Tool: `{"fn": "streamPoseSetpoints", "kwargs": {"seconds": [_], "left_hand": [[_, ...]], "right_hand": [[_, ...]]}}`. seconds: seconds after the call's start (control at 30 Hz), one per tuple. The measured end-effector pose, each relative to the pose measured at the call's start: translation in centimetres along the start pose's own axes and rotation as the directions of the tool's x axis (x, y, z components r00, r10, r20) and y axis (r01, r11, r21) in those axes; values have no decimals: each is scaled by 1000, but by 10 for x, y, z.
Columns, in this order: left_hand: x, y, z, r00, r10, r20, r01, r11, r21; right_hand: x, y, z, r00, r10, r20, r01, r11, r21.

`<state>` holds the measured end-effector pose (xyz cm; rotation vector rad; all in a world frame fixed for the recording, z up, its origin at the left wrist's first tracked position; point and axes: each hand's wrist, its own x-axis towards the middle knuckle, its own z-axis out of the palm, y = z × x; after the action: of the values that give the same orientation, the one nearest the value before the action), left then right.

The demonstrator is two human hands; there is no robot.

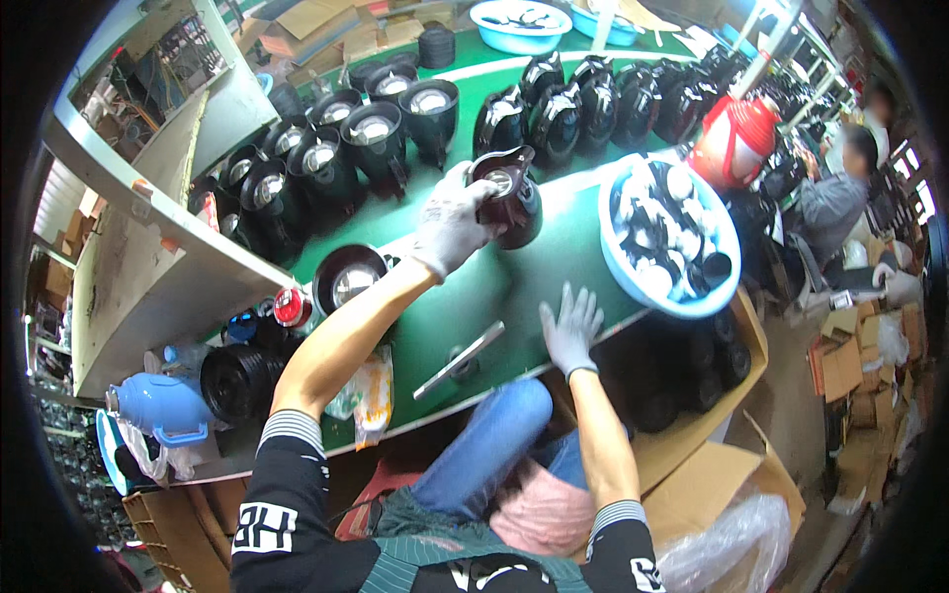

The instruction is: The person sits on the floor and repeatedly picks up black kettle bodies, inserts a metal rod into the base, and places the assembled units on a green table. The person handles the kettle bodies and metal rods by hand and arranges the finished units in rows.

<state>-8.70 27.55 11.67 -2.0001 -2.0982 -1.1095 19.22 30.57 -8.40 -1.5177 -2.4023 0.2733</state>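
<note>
Gripping a dark jug-like vessel (521,212) near its rim: left gloved hand (453,222), fingers closed on its side. Vessel over green tabletop (534,282), between black funnel-shaped containers (374,153) and blue basin (676,305); base contact unclear. Right gloved hand (571,332) spread, palm down, near metal bar (460,361).

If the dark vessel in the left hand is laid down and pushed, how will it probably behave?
The dark vessel shows no dent under the left hand, so it is probably stiff. Its shiny surface may be slippery. Its rounded side could let it roll.
</note>
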Motion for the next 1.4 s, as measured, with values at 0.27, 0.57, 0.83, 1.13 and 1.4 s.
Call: {"fn": "streamPoseSetpoints", "kwargs": {"seconds": [0.27, 0.57, 0.83, 1.13, 1.4], "left_hand": [[115, -74, 92, 983, -182, 11, 175, 959, 225], [178, -159, 63, 984, -1, -179, 111, 788, 605], [119, -181, 33, 999, 27, 30, -40, 634, 773], [-22, 47, -122, 945, 285, 157, -326, 813, 482], [-138, 182, -161, 809, 504, 302, -556, 823, 115]], "right_hand": [[-4, -8, 7, 999, -30, -13, 29, 994, -109], [-2, -5, 2, 1000, 1, -11, -2, 995, -96], [-4, -7, 7, 999, -7, -43, 6, 1000, -27], [4, -54, -100, 920, -230, -316, 363, 804, 471], [-123, -103, -271, 732, -578, -360, 671, 702, 239]]}}
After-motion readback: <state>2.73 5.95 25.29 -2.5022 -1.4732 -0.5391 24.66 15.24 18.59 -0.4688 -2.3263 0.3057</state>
